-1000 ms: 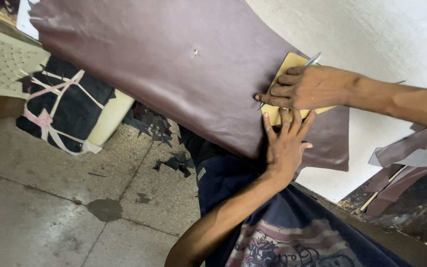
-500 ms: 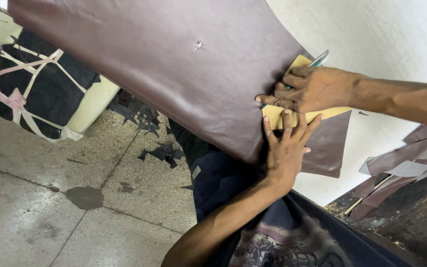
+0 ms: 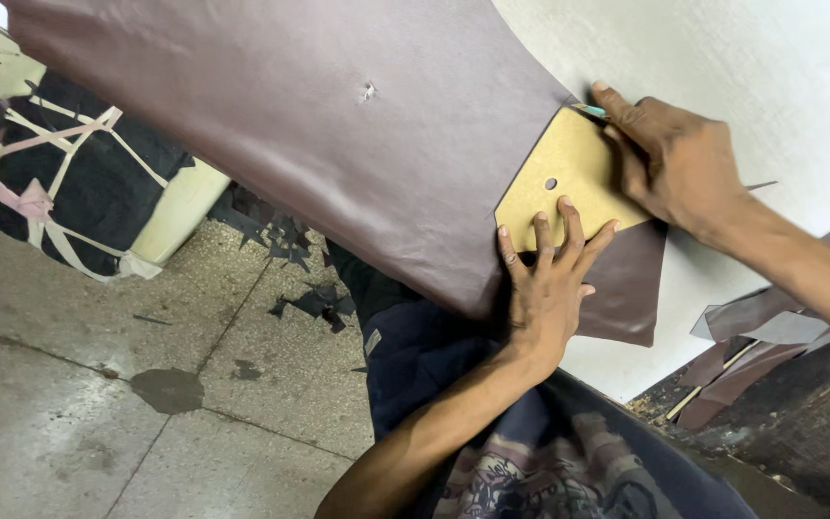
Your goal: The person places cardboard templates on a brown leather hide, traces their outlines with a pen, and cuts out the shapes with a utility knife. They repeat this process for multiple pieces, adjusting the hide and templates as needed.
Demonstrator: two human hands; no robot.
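White tabletop bears maroon leather (image 3: 338,163); left hand (image 3: 545,288) flat on tan template (image 3: 569,183), right grip (image 3: 670,159) holding pen (image 3: 590,110).

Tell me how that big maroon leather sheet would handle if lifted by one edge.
The leather sheet is probably floppy: it drapes over the table edge. Its smooth sheen suggests some slip, perhaps why the left hand pins the tan template.

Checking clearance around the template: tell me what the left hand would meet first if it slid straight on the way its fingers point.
The left hand points up across the tan template; the right hand at the far edge likely comes first.
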